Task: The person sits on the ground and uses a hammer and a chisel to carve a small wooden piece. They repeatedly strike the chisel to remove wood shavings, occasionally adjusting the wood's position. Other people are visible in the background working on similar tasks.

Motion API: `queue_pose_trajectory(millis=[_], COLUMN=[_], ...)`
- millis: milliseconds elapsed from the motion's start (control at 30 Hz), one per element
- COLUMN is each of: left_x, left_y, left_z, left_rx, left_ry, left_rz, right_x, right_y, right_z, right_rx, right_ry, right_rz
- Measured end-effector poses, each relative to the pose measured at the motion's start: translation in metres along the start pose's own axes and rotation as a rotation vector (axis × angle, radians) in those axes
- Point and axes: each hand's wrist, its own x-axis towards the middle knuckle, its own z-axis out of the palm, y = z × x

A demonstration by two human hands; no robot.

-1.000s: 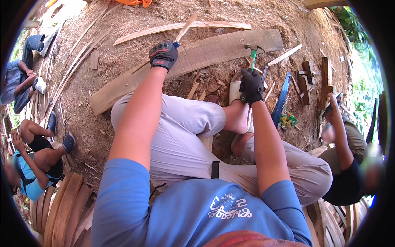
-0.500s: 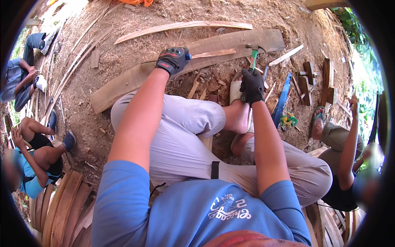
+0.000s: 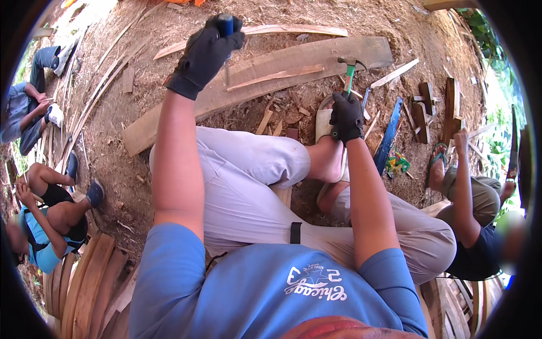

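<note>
Along the left edge, one co-worker (image 3: 25, 113) sits above another in turquoise (image 3: 48, 248), long thin strips (image 3: 84, 110) of wood lying near their feet. Below them, curved planks (image 3: 87, 288) crowd the lower left rim. A broad stretch of brown ground (image 3: 127, 192) spans from these people to the wearer's knee, giving the left arm side room.

The left hand (image 3: 203, 59), in a black glove, is raised and closed around a blue handle (image 3: 226, 25); a thin metal shaft (image 3: 227, 76) points down from it over the board (image 3: 282, 61). Whether its tip touches anything, I cannot tell. The board runs slantwise, its left end low and near the wearer's left knee, its right end high. A split sliver (image 3: 276, 77) lies along it, just right of the shaft, inside the board's edges. A pale strip (image 3: 293, 29) arches above the board's upper edge.

The right hand (image 3: 347, 116), also gloved, is closed round the green hammer (image 3: 350, 76), whose head overlaps the board's lower edge near its right end. A sandalled foot (image 3: 323, 123) sits close beside this hand, so room is tight there.

Farther right come a blue blade (image 3: 388, 135), wood blocks (image 3: 420, 116), a beam (image 3: 449, 110) and, at the edge, a third co-worker (image 3: 474, 220).
</note>
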Motion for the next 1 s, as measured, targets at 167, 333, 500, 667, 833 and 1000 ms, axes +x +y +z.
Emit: queue_pose_trajectory(millis=[167, 333, 500, 667, 833, 1000], left_x=[0.012, 0.022, 0.029, 0.027, 0.03, 0.023], left_y=[0.024, 0.007, -0.007, -0.004, -0.019, 0.014], left_z=[0.032, 0.067, 0.092, 0.093, 0.094, 0.08], left_rx=[-0.475, -0.164, -0.295, -0.322, -0.226, -0.506], left_ry=[0.062, 0.035, -0.032, -0.012, 0.116, 0.065], left_rz=[0.216, 0.184, 0.269, 0.261, 0.342, 0.098], right_x=[0.001, -0.001, 0.0, 0.004, 0.001, 0.0], right_y=[0.001, -0.002, -0.001, 0.003, 0.001, 0.001], right_z=[-0.001, 0.001, 0.002, -0.001, 0.002, 0.0], right_rx=[0.115, 0.125, 0.076, 0.07, 0.107, 0.078], right_ry=[-0.016, -0.034, -0.006, -0.015, -0.028, -0.015], right_rz=[0.037, 0.035, 0.032, 0.022, 0.025, 0.017])
